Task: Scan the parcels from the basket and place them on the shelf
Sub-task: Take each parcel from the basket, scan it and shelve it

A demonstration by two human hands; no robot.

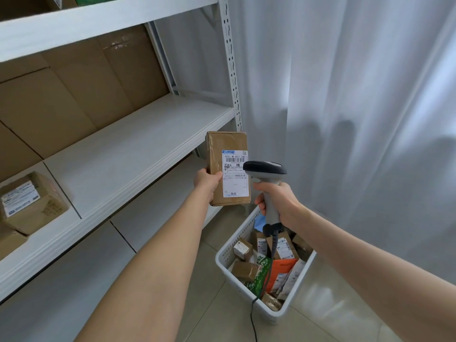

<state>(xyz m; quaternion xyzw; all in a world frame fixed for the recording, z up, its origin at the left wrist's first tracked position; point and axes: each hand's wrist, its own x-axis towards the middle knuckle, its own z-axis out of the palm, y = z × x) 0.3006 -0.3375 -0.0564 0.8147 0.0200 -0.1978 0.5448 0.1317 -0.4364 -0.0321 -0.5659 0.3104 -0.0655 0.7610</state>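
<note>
Gripping small brown parcel (228, 154) by left edge with left hand (206, 184), holding it upright in air, above basket (243, 296), just in front of middle shelf (128, 149). Grasping scanner (266, 169) handle with right hand (281, 202), aiming head at label (235, 180). Squaring label to scanner head, steadying parcel, leaving thumb off barcode. Trigger finger hidden, possibly pressing. Waiting for read before shelving on bare space.
</note>
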